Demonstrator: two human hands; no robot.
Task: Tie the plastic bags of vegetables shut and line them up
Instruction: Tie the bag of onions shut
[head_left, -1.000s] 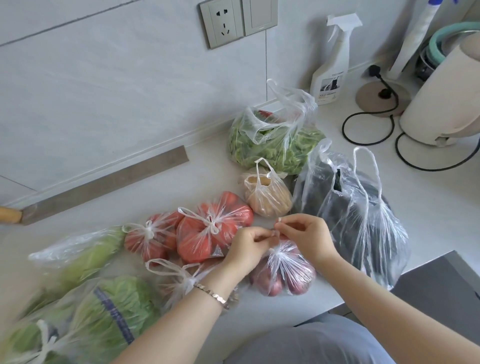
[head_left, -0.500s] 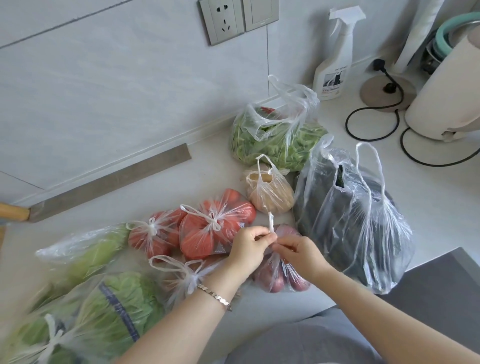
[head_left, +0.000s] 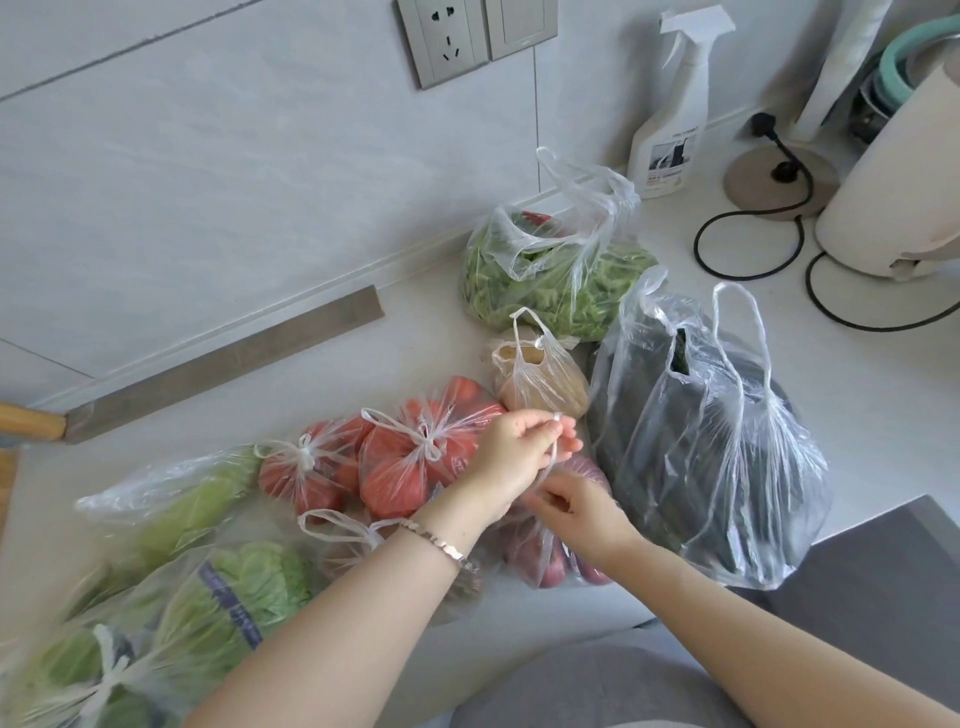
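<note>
Left hand (head_left: 511, 457), bracelet on wrist; thumb and fingertips pinched together on a thin twisted handle (head_left: 554, 453) of the purple bag (head_left: 540, 564), strip pulled up taut; outer fingers loosely spread. Right hand (head_left: 579, 512) just at 5 o'clock of the left, lower; fingers curled in on the plastic at the bag's neck, exact pinch too blurred to tell. Purple bag sits on the counter (head_left: 415, 322) near the front edge, under both hands; round reddish-purple pieces inside. Tied tomato bag (head_left: 415, 462) right against it at 9 o'clock; smaller tied tomato bag (head_left: 304, 475) further out at 9. Small beige bag (head_left: 537, 376) at 12 o'clock of the hands, handles untied; green bean bag (head_left: 550, 275) beyond it at 12, mouth open. Big bag of dark vegetables (head_left: 722, 457) just beside at 3 o'clock, handles loose. Cabbage bags (head_left: 234, 592) at 8 o'clock, nearest one knotted. Cleaver (head_left: 223, 364) along the wall at 10; spray bottle (head_left: 670, 124) at 1 o'clock; white appliance (head_left: 893, 171) and black cord (head_left: 748, 244) at 2.
</note>
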